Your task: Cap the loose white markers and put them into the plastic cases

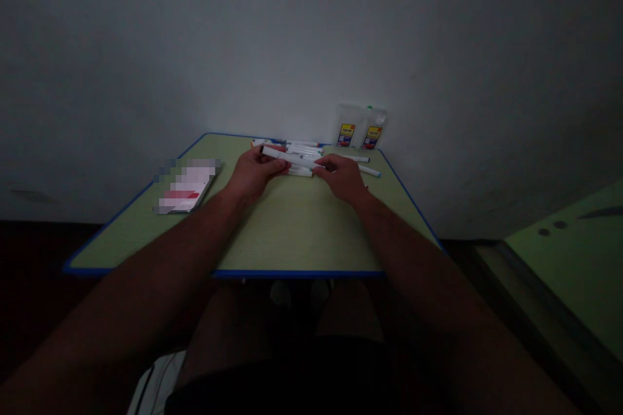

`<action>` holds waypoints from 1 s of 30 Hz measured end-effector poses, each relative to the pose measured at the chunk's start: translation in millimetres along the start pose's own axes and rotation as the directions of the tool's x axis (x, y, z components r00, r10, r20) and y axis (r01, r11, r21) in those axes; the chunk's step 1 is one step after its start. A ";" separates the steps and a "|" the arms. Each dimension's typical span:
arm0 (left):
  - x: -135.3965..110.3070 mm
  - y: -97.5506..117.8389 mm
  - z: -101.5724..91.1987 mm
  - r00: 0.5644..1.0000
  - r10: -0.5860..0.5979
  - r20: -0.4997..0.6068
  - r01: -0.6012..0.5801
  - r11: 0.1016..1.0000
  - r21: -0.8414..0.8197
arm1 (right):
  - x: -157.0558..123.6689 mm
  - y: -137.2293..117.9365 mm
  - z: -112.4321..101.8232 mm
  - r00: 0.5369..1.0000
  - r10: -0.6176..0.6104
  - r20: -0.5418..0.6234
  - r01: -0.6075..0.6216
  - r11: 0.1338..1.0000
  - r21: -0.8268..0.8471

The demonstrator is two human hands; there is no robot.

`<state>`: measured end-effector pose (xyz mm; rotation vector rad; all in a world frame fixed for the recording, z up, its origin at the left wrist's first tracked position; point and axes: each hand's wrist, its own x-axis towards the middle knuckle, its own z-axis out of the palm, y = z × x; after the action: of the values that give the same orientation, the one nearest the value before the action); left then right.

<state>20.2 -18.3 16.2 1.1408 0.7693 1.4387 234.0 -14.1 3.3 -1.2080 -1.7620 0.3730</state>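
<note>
Wall (pixel 292 32) behind, dim light throughout. Your worktop (pixel 302 227), pale green with a blue rim, has its far edge against it; the near half between your forearms is bare.

Phone (pixel 187 187), screen partly blurred out, lies by the left edge.

Left hand (pixel 257 168): pinching the white marker (pixel 293 159) near its dark end, thumb on the near side. Right hand (pixel 341 174): fingertips closed on the other end. You have the marker raised a little over the worktop's far half, about midway between left and right edges, slightly tilted, dark end higher.

Two clear cases (pixel 346 130) (pixel 373 131) stand upright side by side near the far right corner, labels facing you.

Loose pens (pixel 305 150) lie close together along the far edge, partly behind your hands; two more, a dark-tipped pen (pixel 361 159) and a blue-tipped pen (pixel 372 172), lie beyond your right hand toward the right edge.

Handling, my judgement: grip lightly at both ends, wrists level, knuckles clear of the pens beneath; smooth barrels probably roll if brushed.
</note>
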 end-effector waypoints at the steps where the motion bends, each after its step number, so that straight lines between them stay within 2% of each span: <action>1: -0.4 -0.4 0.0 1.000 0.012 0.012 -0.012 1.000 0.011 | 0.0 0.7 0.7 1.000 -0.005 0.007 0.005 1.000 -0.006; 5: 0.2 -2.3 -1.0 0.992 0.124 -0.017 -0.121 0.984 0.129 | 0.1 1.6 2.9 0.999 -0.019 -0.027 0.018 0.999 -0.039; 11: -3.6 1.8 2.3 0.953 0.299 -0.046 -0.261 0.889 0.376 | 0.2 -2.1 1.8 0.994 -0.040 -0.098 0.038 0.999 -0.019; 13: -4.8 1.1 1.4 0.932 0.360 -0.032 -0.299 0.817 0.494 | -0.3 -4.8 0.9 0.994 -0.046 -0.095 0.047 0.999 -0.001; 16: -4.8 -2.3 -3.7 0.886 0.463 0.010 -0.348 0.651 0.675 | -1.3 -9.2 0.0 0.995 -0.051 -0.086 0.053 0.998 0.020; 18: -4.3 -4.5 -7.5 0.861 0.505 0.055 -0.380 0.569 0.729 | -2.2 -11.9 -0.3 0.995 -0.054 -0.084 0.057 0.997 0.042; 22: -4.9 -4.7 -10.3 0.831 0.534 0.155 -0.456 0.494 0.741 | -4.3 -15.1 -0.2 0.995 -0.071 -0.067 0.078 0.991 0.109; 30: -5.6 -3.1 -2.8 0.857 0.434 0.278 -0.479 0.470 0.742 | -6.3 -11.6 4.8 0.995 -0.099 0.032 0.089 0.970 0.227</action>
<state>18.3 -22.8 11.1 2.2259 1.1916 1.5047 224.1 -23.8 5.3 -0.9581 -1.7539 0.5309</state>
